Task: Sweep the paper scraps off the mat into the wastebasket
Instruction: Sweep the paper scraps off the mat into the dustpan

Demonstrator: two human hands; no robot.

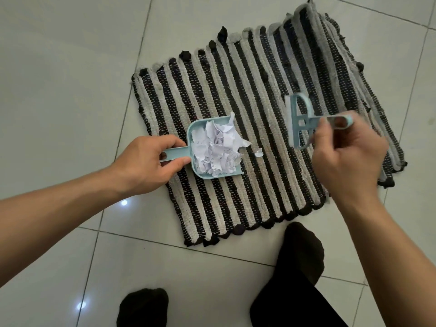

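Our fingers on the left hand are curled shut around the flat handle of the pale blue dustpan, thumb on top, knuckles toward us. The pan sits flat on the striped mat, left of its middle, its open mouth facing right. Most of the paper scraps lie heaped inside it, white and crumpled, some spilling just over the lip.

Our right hand grips the handle of the small blue brush, fingers closed on it, the head raised clear of the mat and blurred, so we cannot say exactly how it is tilted.

One stray scrap lies on the mat just beyond the pan's mouth, between the pan and the brush. That is the relation we think matters: the scrap sits to the right of the pan's lip and to the left of the brush head, nearly in line with the pan's long axis, which runs left to right from handle to mouth. The brush hand is the nearer tool to it, so we judge that a short stroke leftward, along that axis, would carry the piece in while the left hand holds the pan steady.

We see no other loose pieces on the mat. The wastebasket is not in view, so which way the pan must travel for emptying we cannot tell. The heap is loose and high; tilting it may shed pieces.
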